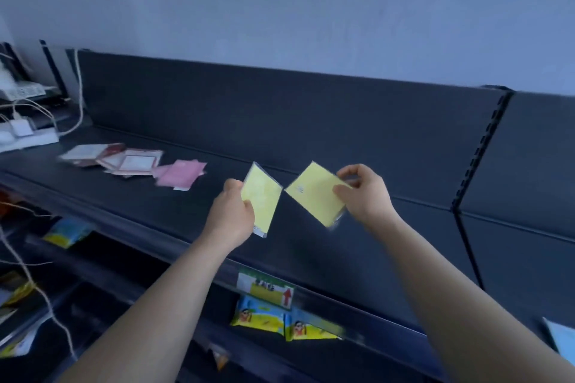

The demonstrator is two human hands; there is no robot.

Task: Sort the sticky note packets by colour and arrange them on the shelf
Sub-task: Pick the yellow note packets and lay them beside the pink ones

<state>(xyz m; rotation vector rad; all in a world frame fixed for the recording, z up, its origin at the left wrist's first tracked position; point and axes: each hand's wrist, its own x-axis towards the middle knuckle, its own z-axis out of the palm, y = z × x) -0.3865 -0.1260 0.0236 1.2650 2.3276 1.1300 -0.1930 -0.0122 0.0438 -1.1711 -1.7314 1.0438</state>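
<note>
My left hand (pixel 231 214) grips a yellow sticky note packet (pixel 260 199) by its left edge, held above the dark shelf (pixel 311 246). My right hand (pixel 364 193) pinches a second yellow packet (pixel 315 193) at its right corner. The two packets nearly touch at their inner corners. To the left on the shelf lies a pink packet pile (pixel 180 172), and further left several white and red-edged packets (pixel 115 157) lie overlapping.
The shelf's back panel (pixel 280 115) rises behind, with a slotted upright (pixel 479 149) at the right. A power strip with cables (pixel 25 134) sits far left. Below, a price label (pixel 264 288) and snack packs (pixel 280 320) occupy the lower shelf.
</note>
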